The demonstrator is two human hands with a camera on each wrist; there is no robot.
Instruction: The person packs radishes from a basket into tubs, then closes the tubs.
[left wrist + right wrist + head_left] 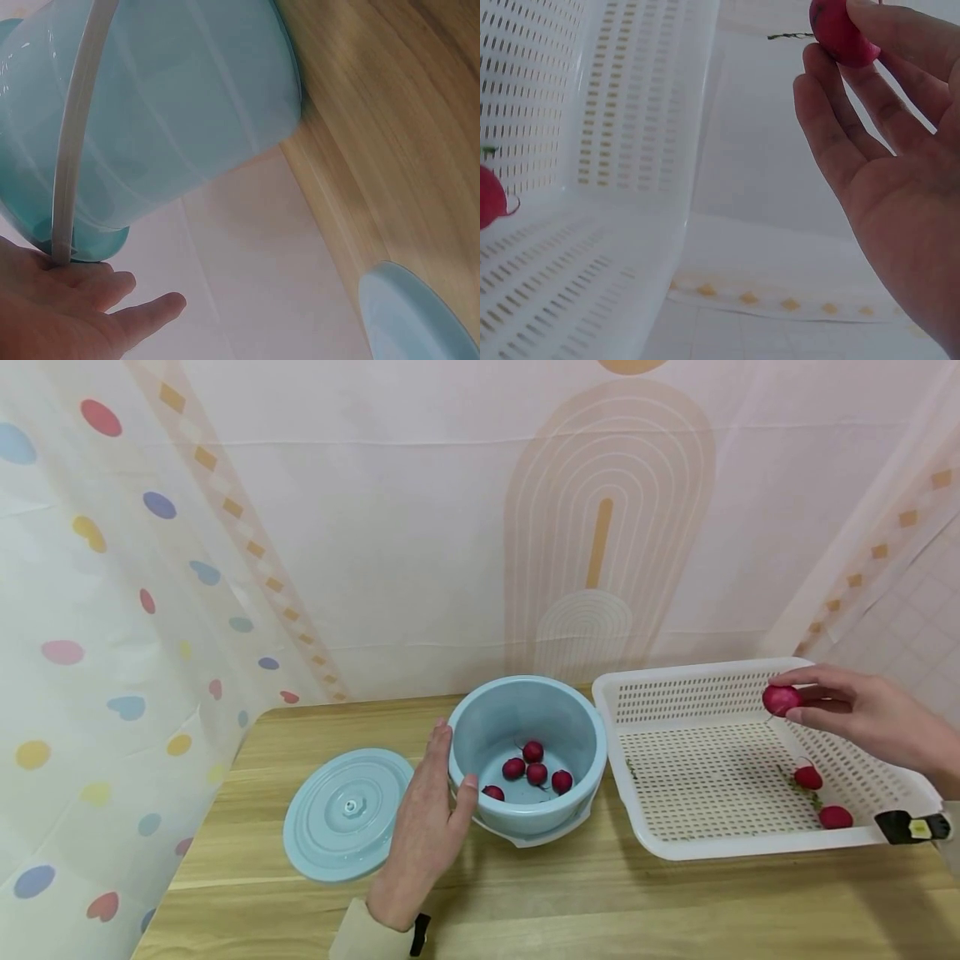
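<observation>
We see smooth, glossy plastic on the blue bucket (540,823), smooth plastic on its lid (326,835), perforated plastic on the white basket (750,845), wood grain across the table (600,902), and creased, matt sheeting (420,527).

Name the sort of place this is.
Probably a makeshift work corner indoors, perhaps set up for sorting food: a wooden table, patterned cloth hung around it, and radishes in a bucket and a basket.

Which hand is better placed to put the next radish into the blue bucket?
Likely the right hand: it pinches a radish above the white basket, right beside the blue bucket. The left hand is at the bucket's left side and holds no radish.
</observation>
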